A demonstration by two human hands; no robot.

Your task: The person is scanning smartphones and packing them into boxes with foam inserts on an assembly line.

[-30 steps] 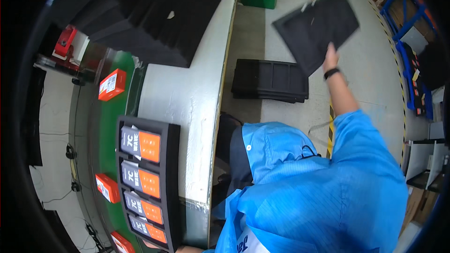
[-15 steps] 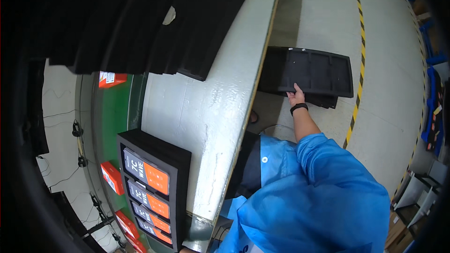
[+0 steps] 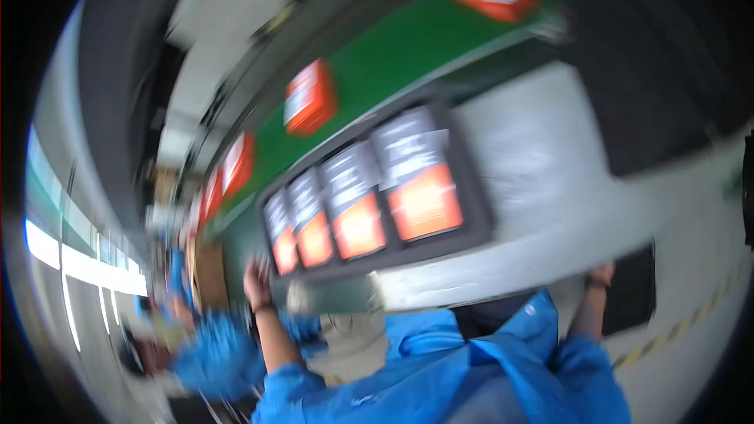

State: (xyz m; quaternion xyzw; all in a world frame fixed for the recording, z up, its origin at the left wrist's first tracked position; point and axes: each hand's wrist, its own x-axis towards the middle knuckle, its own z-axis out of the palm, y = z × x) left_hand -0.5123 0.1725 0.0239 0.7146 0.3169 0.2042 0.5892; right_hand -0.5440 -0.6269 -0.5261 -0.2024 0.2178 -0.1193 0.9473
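Black tray (image 3: 477,188) lies on the counter (image 3: 526,149), mid-view, slanting up to the right; four grey-and-orange boxes (image 3: 424,177) fill its row of pockets. Left hand (image 3: 255,283) is just beside the tray's near left end, fingers raised; blur hides whether they touch it, so I cannot tell that grip.

Change: half a second ago the right hand (image 3: 603,273) was out over the floor, at the black slab (image 3: 635,294). Now it has come in to the counter's near edge, the slab lying behind it in view. Cannot tell whether this grip is loose or closed on something. The view has swung round too, so the tray is in front of the person, not low on the left: attention seems back on it, all four pockets still filled.

Farther out: a green belt (image 3: 377,51) runs along the tray's far side, orange cartons (image 3: 310,102) spaced on it. A dark stack (image 3: 652,71) crowds the counter's right end (the likeliest obstacle on that side, I judge). Past the left hand, a co-worker in blue (image 3: 216,353). Striped tape (image 3: 675,334) marks the floor at right.
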